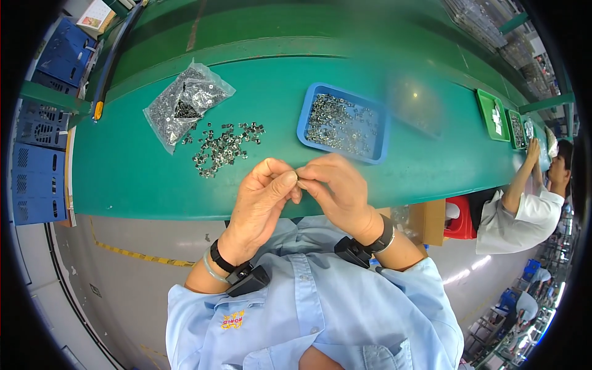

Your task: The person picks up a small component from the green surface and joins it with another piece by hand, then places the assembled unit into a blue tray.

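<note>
Workshop bench: a long green work surface (154, 179) running left to right, grey floor beneath its near edge. At the bench's near edge, the left hand (262, 200) and right hand (336, 191) meet, fingertips pinched together on 1 tiny metal part (298, 179), which is mostly hidden between them; its shape cannot be made out. Both wrists carry black bands with small black devices. Just beyond the hands, a shallow blue rectangular plastic tray (344, 123) holds many small silvery metal pieces. To the left of it, a loose heap of small grey metal clips (223, 148) lies on the bench, touching a clear plastic bag (185, 103) filled with the same parts. Far right, 2 green trays (502, 117) sit in front of a seated person in a white shirt (524, 213). Blue crates (40, 154) are stacked at the left.
</note>
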